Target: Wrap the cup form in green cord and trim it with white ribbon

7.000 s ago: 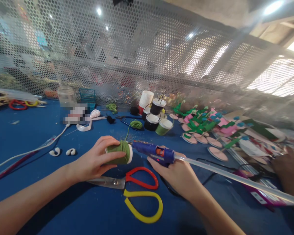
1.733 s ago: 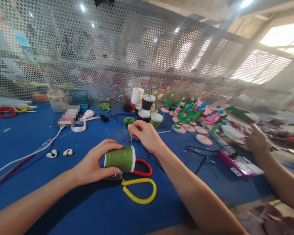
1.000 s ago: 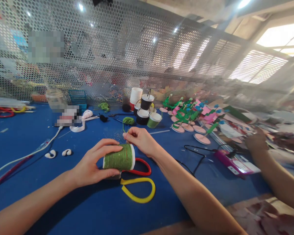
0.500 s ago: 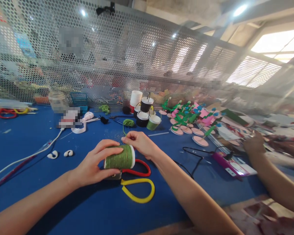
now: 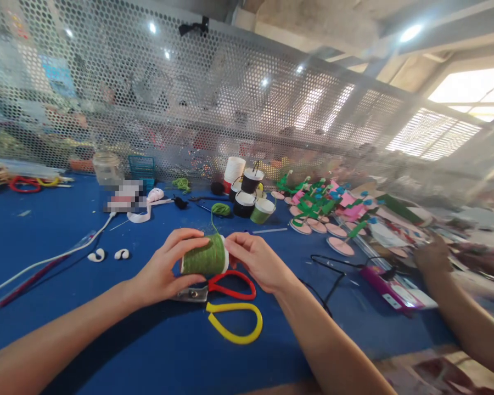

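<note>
Looking at the head view, the green cup lies on its side in the left hand, with its white rim turned to the right. The left hand is wrapped around the cup's closed end, with fingers over the top and the thumb below, probably so it can't roll or slip. The right hand is just beside the rim, its fingers curled in close to it. I can't make out if they pinch the cup, because the tips are partly hidden. Holding the cup sideways seems to leave its wall in plain sight and its rim easy to reach. A strand of green yarn runs down to the cup from a yarn ball behind it, which looks close enough to feed it without a hard tug. Scissors lie on the tabletop just below the cup, maybe to be handy, with their handles poking out on the near side. Little buckets stand behind the cup, bunched together, maybe to save room.
</note>
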Tool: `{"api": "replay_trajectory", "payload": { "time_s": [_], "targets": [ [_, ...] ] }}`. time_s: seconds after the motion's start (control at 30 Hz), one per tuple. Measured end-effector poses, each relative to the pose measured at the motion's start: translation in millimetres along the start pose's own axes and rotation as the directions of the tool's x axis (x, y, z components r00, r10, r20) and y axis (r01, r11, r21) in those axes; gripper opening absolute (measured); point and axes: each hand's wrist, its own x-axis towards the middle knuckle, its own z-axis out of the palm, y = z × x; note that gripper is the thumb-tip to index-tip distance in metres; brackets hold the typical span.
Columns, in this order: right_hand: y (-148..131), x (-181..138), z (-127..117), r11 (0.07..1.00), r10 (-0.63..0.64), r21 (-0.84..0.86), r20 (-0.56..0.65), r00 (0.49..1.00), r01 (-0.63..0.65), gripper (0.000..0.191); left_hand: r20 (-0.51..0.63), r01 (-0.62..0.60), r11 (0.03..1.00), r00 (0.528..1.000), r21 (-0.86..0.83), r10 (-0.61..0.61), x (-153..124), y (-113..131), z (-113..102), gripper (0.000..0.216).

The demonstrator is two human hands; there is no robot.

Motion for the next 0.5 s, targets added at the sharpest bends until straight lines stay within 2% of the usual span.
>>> {"api": "replay_trajectory", "payload": {
  "time_s": [0.07, 0.13, 0.23, 0.3, 0.37, 0.5],
  "targets": [
    [5, -2, 3, 0.999, -0.026, -0.047, -0.018, 0.999, 0.025, 0.029, 0.001, 0.052, 0.998, 0.999, -0.041, -0.052, 0, -1, 1, 0.058],
    [8, -3, 5, 0.988, -0.072, -0.140, -0.020, 0.997, 0.069, 0.026, 0.011, 0.189, 0.973, 0.982, -0.130, -0.189, 1, -2, 2, 0.062],
    [11, -4, 6, 0.952, -0.144, -0.273, -0.006, 0.990, 0.137, 0.023, 0.125, 0.459, 0.829, 0.888, -0.320, -0.443, 3, -2, 2, 0.054],
    [13, -5, 7, 0.934, -0.159, -0.320, 0.022, 0.987, 0.158, 0.022, 0.198, 0.560, 0.738, 0.827, -0.376, -0.527, 5, 0, 2, 0.048],
    [15, -4, 5, 0.934, -0.160, -0.323, 0.005, 0.987, 0.153, 0.023, 0.202, 0.579, 0.727, 0.814, -0.369, -0.545, 7, 2, 1, 0.045],
    [18, -1, 0, 0.948, -0.195, -0.282, -0.149, 0.969, 0.148, 0.037, 0.212, 0.560, 0.749, 0.828, -0.354, -0.519, 8, 6, 0, 0.047]
  ]
}}
